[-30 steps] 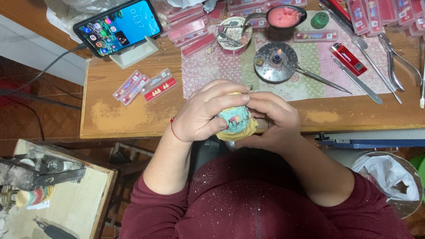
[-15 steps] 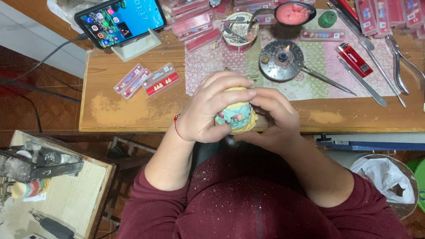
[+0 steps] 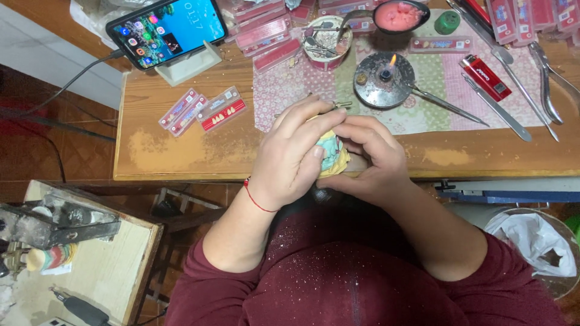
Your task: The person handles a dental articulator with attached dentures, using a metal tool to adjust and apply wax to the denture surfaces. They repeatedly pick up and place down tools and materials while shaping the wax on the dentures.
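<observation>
Both my hands close around a small yellow and pale green model [image 3: 331, 156] held over the front edge of the wooden table [image 3: 181, 151]. My left hand [image 3: 290, 157] wraps it from the left, fingers over the top. My right hand [image 3: 371, 160] cups it from the right, thumb and fingertips pressing at its upper edge. Most of the model is hidden between the palms. A thin metal tool tip [image 3: 343, 105] shows just above the fingers.
A lit spirit burner [image 3: 383, 78] stands on a patterned mat [image 3: 423, 72] with metal instruments [image 3: 495, 108], a red lighter [image 3: 482, 75], a bowl of pink wax [image 3: 397, 15] and red tooth cards [image 3: 211, 108]. A phone [image 3: 166, 30] leans back left. A bin with a white bag [image 3: 531, 241] sits at right.
My hands stay closed on the model in the same place; the fingers have shifted slightly over its top. The view has drifted a little.
</observation>
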